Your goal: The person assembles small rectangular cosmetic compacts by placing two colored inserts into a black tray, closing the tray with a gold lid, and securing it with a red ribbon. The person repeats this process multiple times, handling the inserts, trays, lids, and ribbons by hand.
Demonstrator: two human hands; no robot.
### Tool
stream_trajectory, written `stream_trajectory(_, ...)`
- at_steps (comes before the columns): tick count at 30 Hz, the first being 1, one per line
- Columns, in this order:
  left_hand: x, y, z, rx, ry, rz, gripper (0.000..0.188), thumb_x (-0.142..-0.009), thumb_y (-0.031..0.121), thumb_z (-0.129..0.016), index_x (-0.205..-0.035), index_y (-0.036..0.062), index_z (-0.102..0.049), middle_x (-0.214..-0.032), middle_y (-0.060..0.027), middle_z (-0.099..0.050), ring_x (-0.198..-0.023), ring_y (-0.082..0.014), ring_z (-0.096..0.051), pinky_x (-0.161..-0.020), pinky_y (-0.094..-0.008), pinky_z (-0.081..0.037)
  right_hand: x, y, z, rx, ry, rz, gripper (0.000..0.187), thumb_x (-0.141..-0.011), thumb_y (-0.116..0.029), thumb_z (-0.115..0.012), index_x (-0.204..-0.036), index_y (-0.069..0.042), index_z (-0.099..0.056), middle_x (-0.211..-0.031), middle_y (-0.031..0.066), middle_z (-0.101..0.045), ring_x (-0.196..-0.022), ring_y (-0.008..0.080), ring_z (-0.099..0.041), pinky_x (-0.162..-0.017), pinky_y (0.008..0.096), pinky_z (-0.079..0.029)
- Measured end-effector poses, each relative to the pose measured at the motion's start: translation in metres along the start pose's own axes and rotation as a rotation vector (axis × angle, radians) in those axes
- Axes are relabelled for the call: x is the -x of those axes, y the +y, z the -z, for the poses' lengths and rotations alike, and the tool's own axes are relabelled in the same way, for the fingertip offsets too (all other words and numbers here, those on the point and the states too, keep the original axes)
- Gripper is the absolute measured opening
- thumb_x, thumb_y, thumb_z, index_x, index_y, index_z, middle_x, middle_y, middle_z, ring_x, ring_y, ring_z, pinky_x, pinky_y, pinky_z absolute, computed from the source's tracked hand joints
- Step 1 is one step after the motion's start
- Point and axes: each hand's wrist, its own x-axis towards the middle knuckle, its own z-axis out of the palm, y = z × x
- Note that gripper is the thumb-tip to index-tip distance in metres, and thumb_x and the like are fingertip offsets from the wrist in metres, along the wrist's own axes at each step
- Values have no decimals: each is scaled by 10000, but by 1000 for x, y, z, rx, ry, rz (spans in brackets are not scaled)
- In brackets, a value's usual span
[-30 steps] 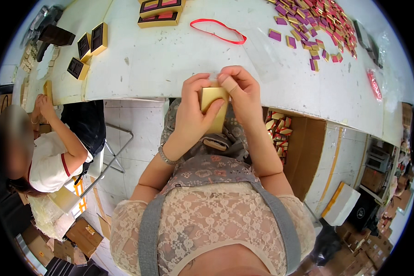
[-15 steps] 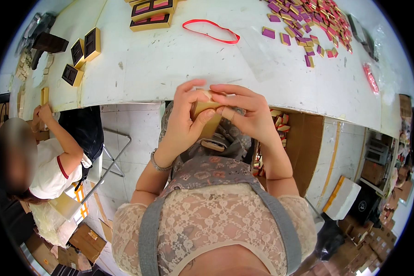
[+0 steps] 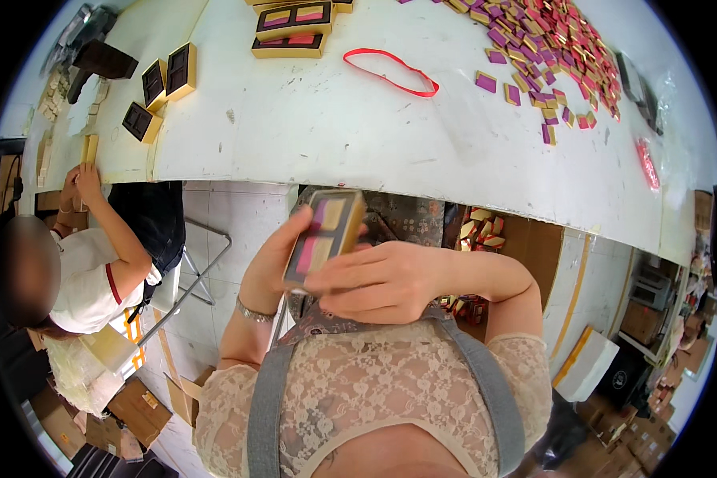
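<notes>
A gold box (image 3: 324, 231) is held over my lap, just off the table's near edge. Its dark insert has two compartments, with purple or pink and gold pieces showing in them. My left hand (image 3: 277, 253) grips the box along its left side, thumb near the upper corner. My right hand (image 3: 386, 283) lies over the lower right part of the box, fingers pressed against it and slightly blurred. Its fingertips cover the box's near right corner.
On the white table (image 3: 295, 135) lie a red ribbon loop (image 3: 390, 73), stacked gold boxes (image 3: 288, 46), dark-lined boxes (image 3: 167, 76) and a pile of small wrapped pieces (image 3: 546, 48). Another person (image 3: 95, 271) works at left. A carton (image 3: 526, 255) of pieces stands under the table.
The box has come nearer my body and turned, so its compartments now face up. My right hand has moved down across it. The view has shifted slightly left.
</notes>
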Motion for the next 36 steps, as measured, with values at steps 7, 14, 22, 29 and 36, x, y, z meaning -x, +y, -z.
stream_trajectory(7, -31, 24, 23, -400, 48, -444, 421, -903, 111, -561, -1294, 5, -449, -1102, -107, -614, -976, -194, -634, -839, -374, -544, 62, 141, 81, 1194, 30, -720, 244, -716, -214, -771, -904, -80, -693, -834, 67, -652, -967, 263, -568, -773, 368, -451)
stream_trajectory(14, -86, 44, -10, -972, 216, -950, 445, -967, 197, -471, -1364, 51, -332, -1096, -88, -538, -928, -106, -532, -810, -243, -470, -6, 118, 85, -72, 273, -1459, 234, -837, -248, -710, -866, -16, -722, -747, -1, -657, -689, 58, -536, -634, 212, -401)
stream_trajectory(22, -97, 33, -32, -705, 240, -902, 562, -939, 261, -612, -1355, 68, -287, -1007, -79, -546, -878, -113, -568, -709, -254, -514, -15, 60, 71, -144, -19, -1389, 181, -827, -206, -719, -798, -30, -687, -730, 13, -649, -743, 75, -563, -683, 236, -437)
stream_trajectory(29, -65, 65, -50, -581, 115, -900, 412, -952, 285, -597, -1294, 100, -462, -1016, -31, -591, -891, -101, -590, -755, -243, -515, 22, 37, 60, -7, -207, -699, 211, -778, -130, -754, -935, -59, -633, -954, 59, -657, -927, 202, -621, -915, 398, -430)
stream_trajectory(36, -55, 69, -71, -684, 120, -1027, 444, -1009, 418, -416, -1281, 78, -507, -942, -45, -609, -778, -118, -619, -703, -272, -549, 26, 42, 27, 64, 197, -714, 444, -697, -182, -832, -1068, -66, -617, -1036, 73, -669, -909, 194, -621, -947, 400, -432)
